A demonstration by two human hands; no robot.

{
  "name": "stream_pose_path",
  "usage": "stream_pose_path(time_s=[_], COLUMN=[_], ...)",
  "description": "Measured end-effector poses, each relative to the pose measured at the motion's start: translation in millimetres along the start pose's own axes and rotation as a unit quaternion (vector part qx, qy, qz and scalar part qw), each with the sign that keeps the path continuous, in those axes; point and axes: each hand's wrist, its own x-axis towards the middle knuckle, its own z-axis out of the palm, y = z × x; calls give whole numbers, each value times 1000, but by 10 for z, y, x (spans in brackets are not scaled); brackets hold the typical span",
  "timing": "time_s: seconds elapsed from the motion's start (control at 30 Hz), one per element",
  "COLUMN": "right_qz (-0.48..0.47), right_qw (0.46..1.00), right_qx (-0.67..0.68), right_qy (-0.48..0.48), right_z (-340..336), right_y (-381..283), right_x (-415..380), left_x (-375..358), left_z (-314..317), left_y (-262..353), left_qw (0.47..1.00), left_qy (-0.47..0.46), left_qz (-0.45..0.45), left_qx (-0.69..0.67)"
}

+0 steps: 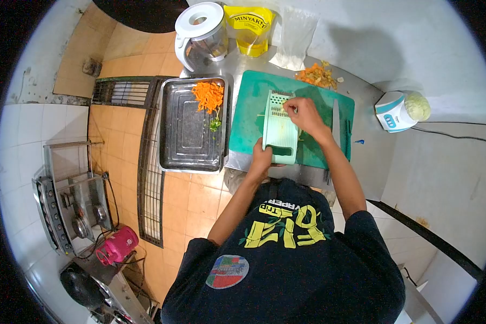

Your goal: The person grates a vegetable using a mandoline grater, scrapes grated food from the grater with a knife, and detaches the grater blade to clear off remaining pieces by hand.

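Observation:
A pale green grater (279,127) lies lengthwise on the green cutting board (248,102). My left hand (261,155) is closed around the grater's handle end, near its lower left corner. Over the upper part of the grater, my right hand (302,114) is pinched on a small pale yellowish piece that its fingers mostly hide. A few thin pale shreds stick out beside the grater. To the right of my right hand, a knife (336,121) lies on the board, blade pointing away from me.
Left of the board, a metal tray (191,135) holds shredded carrot (208,97) and chopped green bits (215,125). Peelings (317,75) lie behind the board. A blender jug (202,32), yellow pouch (249,29) and plastic bag (296,38) stand behind. A kitchen scale (392,112) carries a cabbage (417,106).

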Motion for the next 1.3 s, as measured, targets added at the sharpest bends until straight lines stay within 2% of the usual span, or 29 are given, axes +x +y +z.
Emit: stream_pose_path(time_s=[0.1, 0.3, 0.5, 0.7, 0.8, 0.9, 1.0, 1.1, 1.3], right_qz=[66, 39, -53, -10, 29, 40, 66, -12, 11], right_qw=[996, 998, 991, 996, 999, 998, 998, 998, 999], right_qx=[35, -20, -117, -86, -20, 27, 13, -66, 25], right_qy=[52, 50, 48, 16, 4, 43, 19, 18, 26], right_z=[20, 50, 224, 252, 235, 219, 191, 218, 261], right_y=[138, 164, 218, 183, 188, 162, 28, 40, 371], right_x=[23, 59, 40, 65, 68, 35, 18, 12, 141], left_x=[-35, -36, -49, -24, -28, -74, -80, -22, 18], left_z=[-13, -13, -27, -74, -69, -20, -29, -64, -74], left_y=[21, 0, 17, -13, 5, 49, 46, 28, 55], left_qw=[1000, 1000, 1000, 999, 1000, 1000, 1000, 999, 998], left_qy=[1, 5, 0, -21, -17, -8, -15, -25, -20], left_qz=[-2, 3, 2, 5, 3, 0, -2, 3, 4], left_qx=[-1, 9, 12, 25, 26, 20, 18, 21, 63])
